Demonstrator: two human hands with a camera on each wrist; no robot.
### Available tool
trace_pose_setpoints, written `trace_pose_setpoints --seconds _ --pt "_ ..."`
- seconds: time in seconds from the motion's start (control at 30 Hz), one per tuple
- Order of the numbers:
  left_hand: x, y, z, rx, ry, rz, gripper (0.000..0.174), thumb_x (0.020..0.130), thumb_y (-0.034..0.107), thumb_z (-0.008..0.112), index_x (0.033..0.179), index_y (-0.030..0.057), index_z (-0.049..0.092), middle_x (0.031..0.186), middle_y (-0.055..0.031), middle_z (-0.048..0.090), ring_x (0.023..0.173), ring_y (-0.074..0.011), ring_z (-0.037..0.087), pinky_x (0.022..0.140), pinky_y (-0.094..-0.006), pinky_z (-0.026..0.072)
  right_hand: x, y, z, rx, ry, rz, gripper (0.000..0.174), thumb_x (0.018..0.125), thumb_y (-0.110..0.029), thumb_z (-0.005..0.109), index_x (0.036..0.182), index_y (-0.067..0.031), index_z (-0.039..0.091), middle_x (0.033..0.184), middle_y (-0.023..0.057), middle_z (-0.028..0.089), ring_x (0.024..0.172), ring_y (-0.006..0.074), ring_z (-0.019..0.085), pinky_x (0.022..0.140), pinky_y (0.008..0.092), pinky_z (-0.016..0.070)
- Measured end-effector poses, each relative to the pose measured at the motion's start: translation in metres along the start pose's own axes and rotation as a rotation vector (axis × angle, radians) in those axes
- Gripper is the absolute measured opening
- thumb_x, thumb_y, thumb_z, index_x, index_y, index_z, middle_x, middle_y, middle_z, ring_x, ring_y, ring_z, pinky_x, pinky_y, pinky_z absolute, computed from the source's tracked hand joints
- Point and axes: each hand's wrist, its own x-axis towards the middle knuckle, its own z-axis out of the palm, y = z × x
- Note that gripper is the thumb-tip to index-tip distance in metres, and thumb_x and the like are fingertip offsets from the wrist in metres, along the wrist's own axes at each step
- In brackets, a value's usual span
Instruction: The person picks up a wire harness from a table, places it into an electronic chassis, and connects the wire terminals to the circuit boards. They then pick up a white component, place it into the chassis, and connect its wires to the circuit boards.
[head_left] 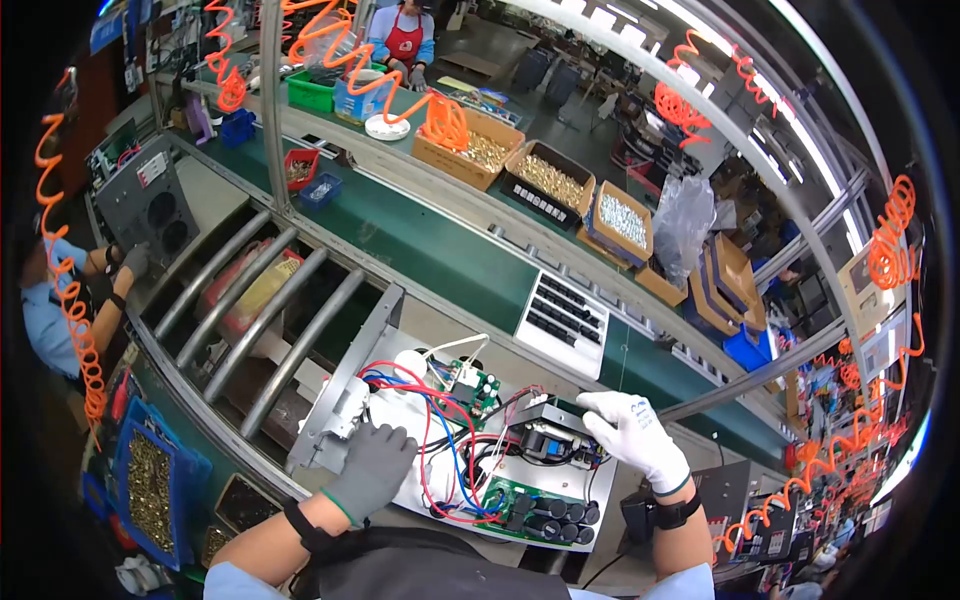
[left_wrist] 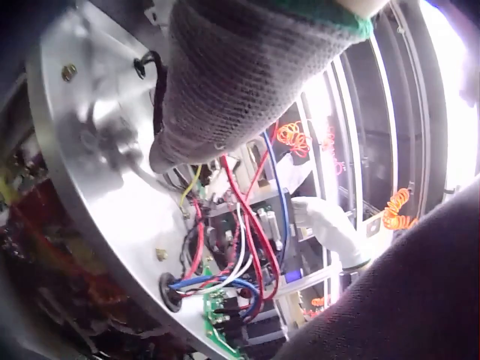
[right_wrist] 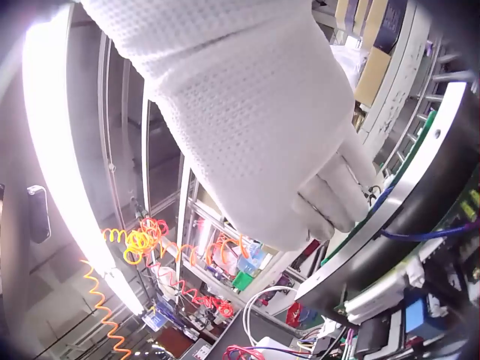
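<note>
An open white metal chassis (head_left: 405,482) full of wiring lies in front of me. My left hand (head_left: 372,470), in a grey glove, is over its left side, beside a small grey part (head_left: 347,408). In the left wrist view, a black cable (left_wrist: 160,82) runs behind those gloved fingers; I cannot tell whether they pinch it. My right hand (head_left: 638,438), gloved in white, reaches across the far right edge with fingers loosely bent, fingertips right at a dark metal panel (right_wrist: 345,262). Red and blue wires (head_left: 455,425) loop between a small green board (head_left: 485,392) and a larger circuit board (head_left: 520,505).
Behind the chassis, a white tray of black parts (head_left: 568,315) sits on the green conveyor (head_left: 450,265). Metal rollers (head_left: 300,350) lie to the left, near a blue bin of brass-coloured pieces (head_left: 150,490). Orange coiled hoses (head_left: 445,122) hang overhead. Another worker (head_left: 400,40) stands opposite.
</note>
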Motion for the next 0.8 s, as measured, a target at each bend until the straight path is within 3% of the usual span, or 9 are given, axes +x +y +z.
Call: trace_pose_setpoints --seconds 0.07,0.1,0.27,0.33,0.4,0.47,0.5,0.6,0.8 --pt "-0.001 -0.009 0.002 0.047 -0.126 0.092 0.024 0.079 0.025 0.06 0.099 0.0117 0.064 0.084 -0.0045 0.06 0.083 -0.0215 0.056 0.077 -0.0422 0.0383 -0.001 0.007 0.0 0.031 0.058 -0.034 0.025 0.084 -0.013 0.058 0.103 0.0012 0.066 0.096 0.0188 0.069 0.089 0.034 0.066 0.079 0.038 0.0521" --pt "0.003 -0.011 0.005 0.049 -0.06 0.11 0.017 0.08 0.021 0.058 0.094 0.0127 0.064 0.077 -0.0021 0.059 0.08 -0.0214 0.056 0.076 -0.0412 0.0392 -0.001 0.009 0.0 0.052 0.076 -0.016 0.024 0.084 -0.011 0.059 0.103 0.0024 0.066 0.097 0.0188 0.069 0.089 0.0326 0.067 0.08 0.0365 0.0523" --pt "0.039 -0.001 0.03 0.035 -0.044 0.137 0.016 0.078 0.015 0.057 0.091 0.0112 0.065 0.078 -0.003 0.059 0.077 -0.0219 0.057 0.073 -0.0388 0.04 -0.013 0.014 0.0 0.082 0.186 0.025 0.023 0.083 -0.008 0.061 0.103 0.0028 0.067 0.095 0.0184 0.069 0.087 0.0311 0.067 0.08 0.0349 0.0526" --pt "0.053 0.003 0.048 -0.062 0.055 0.008 0.016 0.077 0.015 0.058 0.091 0.0114 0.066 0.079 -0.0036 0.06 0.083 -0.0233 0.058 0.078 -0.0393 0.0411 -0.022 0.013 -0.005 0.112 0.196 0.111 0.024 0.082 -0.007 0.061 0.103 0.0024 0.067 0.094 0.0176 0.07 0.086 0.0309 0.068 0.079 0.0347 0.0524" --pt "0.051 0.004 0.051 -0.014 -0.025 0.036 0.018 0.077 0.018 0.06 0.093 0.0132 0.067 0.083 -0.0059 0.061 0.09 -0.0241 0.058 0.081 -0.0403 0.0421 -0.036 0.016 -0.009 0.09 0.239 0.103 0.025 0.082 -0.013 0.062 0.102 0.0009 0.067 0.096 0.0186 0.069 0.086 0.0338 0.067 0.078 0.0371 0.053" --pt "0.043 0.006 0.037 -0.036 0.191 0.001 0.021 0.075 0.02 0.063 0.095 0.0137 0.067 0.089 -0.0072 0.06 0.093 -0.0249 0.056 0.079 -0.0417 0.0425 -0.057 0.017 -0.016 0.049 0.301 0.099 0.024 0.081 -0.01 0.062 0.102 0.0007 0.067 0.096 0.0182 0.069 0.087 0.0339 0.066 0.079 0.0374 0.0525" --pt "0.039 0.01 0.014 -0.05 0.183 -0.041 0.024 0.074 0.019 0.066 0.097 0.0117 0.066 0.093 -0.0082 0.058 0.093 -0.026 0.054 0.079 -0.0428 0.0425 -0.07 0.012 -0.022 0.028 0.326 0.134 0.023 0.081 -0.008 0.061 0.102 0.0003 0.067 0.096 0.0174 0.069 0.088 0.0336 0.066 0.081 0.0378 0.0519" --pt "0.024 0.0 0.015 -0.001 0.225 -0.105 0.024 0.074 0.016 0.066 0.096 0.0078 0.065 0.095 -0.008 0.057 0.092 -0.0265 0.054 0.081 -0.0431 0.042 -0.109 0.009 -0.028 0.047 0.354 0.295 0.024 0.082 -0.004 0.059 0.104 -0.0005 0.067 0.1 0.0161 0.068 0.093 0.0296 0.066 0.082 0.0348 0.0505" --pt "0.043 -0.005 0.046 -0.086 0.068 -0.129 0.022 0.076 0.011 0.064 0.096 0.0041 0.062 0.107 -0.0173 0.059 0.099 -0.0361 0.056 0.086 -0.0435 0.0464 -0.159 -0.005 -0.005 0.104 0.451 0.425 0.022 0.084 -0.003 0.058 0.104 0.002 0.066 0.099 0.0161 0.069 0.089 0.0266 0.067 0.079 0.0321 0.0515"
